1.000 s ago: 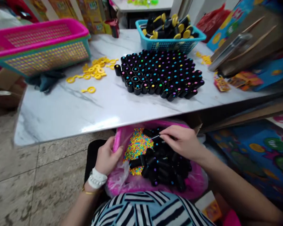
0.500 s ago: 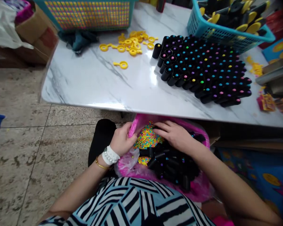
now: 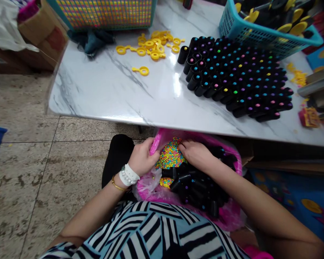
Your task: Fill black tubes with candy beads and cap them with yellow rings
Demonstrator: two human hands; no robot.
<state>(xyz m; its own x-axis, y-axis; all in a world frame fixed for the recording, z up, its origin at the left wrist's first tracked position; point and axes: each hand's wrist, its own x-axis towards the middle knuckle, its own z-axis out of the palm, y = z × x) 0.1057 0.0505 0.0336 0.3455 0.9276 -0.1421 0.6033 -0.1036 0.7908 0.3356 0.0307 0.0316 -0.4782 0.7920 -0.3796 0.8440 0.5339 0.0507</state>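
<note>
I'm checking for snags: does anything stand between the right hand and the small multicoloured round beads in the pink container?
Nothing visible does: the right hand meets the small multicoloured round beads at their right side. The glossy black cylinders heaped beside them lie lower in the picture, not between.

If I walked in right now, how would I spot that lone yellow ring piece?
Start with the white marble-patterned table beyond the plastic-lined pink basket. On it, left of the block of black tubes, find the heap of yellow ring pieces. The lone yellow ring piece lies nearer the person than that heap, tab pointing left; unlike its neighbours, it touches no other piece.
</note>
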